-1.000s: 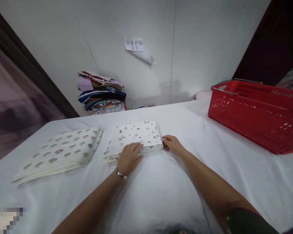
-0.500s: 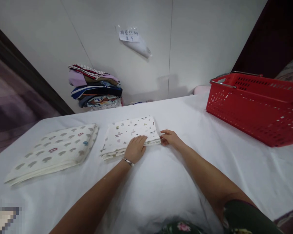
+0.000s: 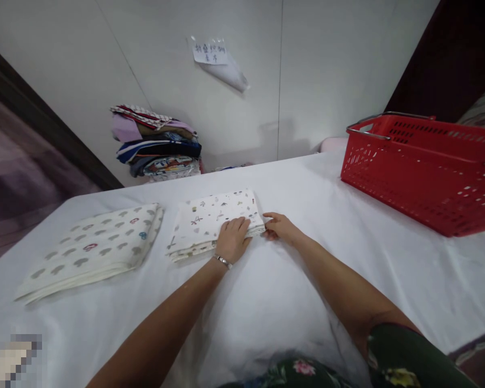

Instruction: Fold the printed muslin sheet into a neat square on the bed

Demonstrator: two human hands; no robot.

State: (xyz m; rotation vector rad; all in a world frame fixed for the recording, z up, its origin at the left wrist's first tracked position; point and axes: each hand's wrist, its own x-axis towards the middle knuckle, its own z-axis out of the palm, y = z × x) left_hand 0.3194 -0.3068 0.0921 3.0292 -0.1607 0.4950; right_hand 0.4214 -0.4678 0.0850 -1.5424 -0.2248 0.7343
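Note:
A folded white cloth with small printed figures (image 3: 210, 215) lies on the white-covered surface (image 3: 299, 188) in front of me. Flat on its near edge, toward the right, rests my left hand (image 3: 233, 238), fingers extended and a silver bracelet at the wrist. My right hand (image 3: 281, 227) is at the cloth's near right corner, its thumb and fingers closed on the layered edge; the fingertips are partly hidden. Another folded white cloth, with grey mushroom-like shapes (image 3: 101, 242), lies to the left, apart from both hands.
A red perforated basket (image 3: 420, 178) with metal handles stands at the right. Stacked folded clothes (image 3: 157, 143) are beyond the far edge at left, against a wall carrying a handwritten paper (image 3: 210, 54). A curtain (image 3: 28, 156) hangs at the far left.
My left hand has slid a little to the right along the cloth's near edge. My right hand has stayed at the corner, and the view has shifted slightly.

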